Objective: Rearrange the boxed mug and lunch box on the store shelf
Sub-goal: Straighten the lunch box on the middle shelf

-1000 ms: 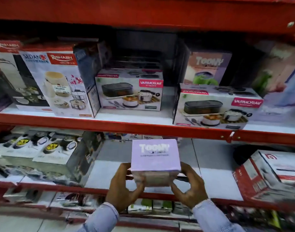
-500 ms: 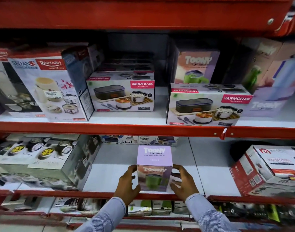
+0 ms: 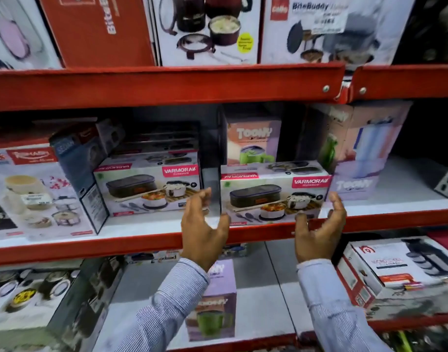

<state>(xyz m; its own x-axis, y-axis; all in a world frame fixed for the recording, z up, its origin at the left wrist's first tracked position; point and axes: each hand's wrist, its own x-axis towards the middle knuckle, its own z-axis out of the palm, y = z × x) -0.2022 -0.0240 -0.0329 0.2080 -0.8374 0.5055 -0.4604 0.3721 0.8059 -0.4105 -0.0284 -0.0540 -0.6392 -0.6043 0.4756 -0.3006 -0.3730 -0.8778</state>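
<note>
1. Left hand [image 3: 202, 226]: raised in front of the middle shelf's red front rail [image 3: 141, 243], palm turned inward toward the right. Fingers spread and lightly curled, thumb apart from them, holding nothing. It sits at the lower left corner of the right-hand lunch box carton [image 3: 273, 196], at roughly 8 o'clock from the carton's centre; whether the fingertips touch the carton cannot be told.
2. Right hand [image 3: 319, 228]: raised to the same height, palm turned inward toward the left. Fingers curved, thumb apart, holding nothing. It sits at the carton's lower right corner, about 4 o'clock from its centre; contact cannot be confirmed.
3. Both forearms, in striped blue sleeves [image 3: 164, 303], rise from the bottom edge and bracket the carton between the hands.
4. Lunch box carton: upright on the middle shelf, at the front edge, long face forward.
5. Second lunch box carton [image 3: 148, 189]: same shelf, at 9 o'clock from the first, separated by a narrow gap.
6. Boxed mug [image 3: 216, 301]: lilac carton standing upright on the lower shelf, at 6 o'clock from the left hand, partly hidden by the left sleeve. Neither hand touches it.
7. Another mug carton [image 3: 253, 139] stands behind the right-hand lunch box carton, at 12 o'clock.
</note>
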